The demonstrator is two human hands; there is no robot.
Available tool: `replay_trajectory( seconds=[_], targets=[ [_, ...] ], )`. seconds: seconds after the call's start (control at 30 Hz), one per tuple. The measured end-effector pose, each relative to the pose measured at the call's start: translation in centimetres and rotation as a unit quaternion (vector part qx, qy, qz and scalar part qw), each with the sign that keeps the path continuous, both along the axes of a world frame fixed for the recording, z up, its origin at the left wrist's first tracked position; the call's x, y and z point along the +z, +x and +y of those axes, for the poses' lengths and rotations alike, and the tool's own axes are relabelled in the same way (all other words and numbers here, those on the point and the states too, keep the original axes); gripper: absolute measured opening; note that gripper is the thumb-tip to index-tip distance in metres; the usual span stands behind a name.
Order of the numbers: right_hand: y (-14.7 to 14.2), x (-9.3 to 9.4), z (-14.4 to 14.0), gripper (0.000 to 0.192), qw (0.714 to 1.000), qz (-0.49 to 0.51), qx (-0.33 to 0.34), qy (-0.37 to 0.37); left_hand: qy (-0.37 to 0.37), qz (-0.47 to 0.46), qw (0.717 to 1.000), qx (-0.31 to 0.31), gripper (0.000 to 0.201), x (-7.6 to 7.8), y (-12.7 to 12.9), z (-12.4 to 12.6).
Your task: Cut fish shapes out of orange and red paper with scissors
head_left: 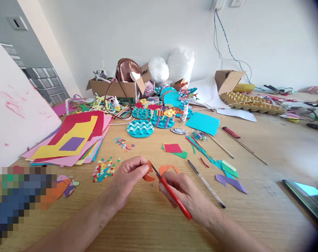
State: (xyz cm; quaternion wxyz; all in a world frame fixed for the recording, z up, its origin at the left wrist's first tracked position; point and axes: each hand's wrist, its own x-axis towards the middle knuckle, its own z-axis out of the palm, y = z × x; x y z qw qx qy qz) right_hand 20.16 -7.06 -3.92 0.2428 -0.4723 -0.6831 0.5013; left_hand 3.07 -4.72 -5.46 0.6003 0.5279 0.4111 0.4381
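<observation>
The desk is proper craft chaos, and pretty much everything sits around one small orange paper cutout (148, 172) near the front edge of the wooden table (266, 147). The left hand (127, 176) pinches that cutout between thumb and fingertips, holding it just above the wood. The right hand (182, 190) is closed around a red-handled tool (172, 194), looks like a thin craft knife or brush, with its dark tip touching the cutout. Just right of the cutout lies a curved orange scrap (168, 169), and beyond that a long thin paintbrush (206, 183) lies slantwise. Left of the cutout there's a pile of confetti dots (104, 170), and further left a fan of flat coloured paper sheets (75, 138) in red, yellow and pink. Behind the cutout sit a red square on green paper (173, 148) and round teal discs with wavy ridges (140, 128). Far behind, a cardboard box (114, 87) overflows with bits.
</observation>
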Motion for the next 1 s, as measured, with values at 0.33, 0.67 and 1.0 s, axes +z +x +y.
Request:
replay_trajectory(
  seconds=[0.33,0.67,1.0],
  targets=[
    [0.05,-0.24,-0.09,0.027,1.0,-0.013,0.002,0.007,-0.008,-0.019,1.0,-0.014,0.017,-0.11,-0.03,-0.04],
    [0.14,-0.42,-0.05,0.031,0.999,-0.018,0.002,0.033,-0.017,-0.026,0.999,-0.013,0.016,0.07,0.15,-0.09],
    [0.27,-0.53,0.08,0.028,0.999,0.026,0.0,-0.036,-0.012,-0.008,1.0,-0.018,0.012,0.36,0.06,-0.03]
  ],
)
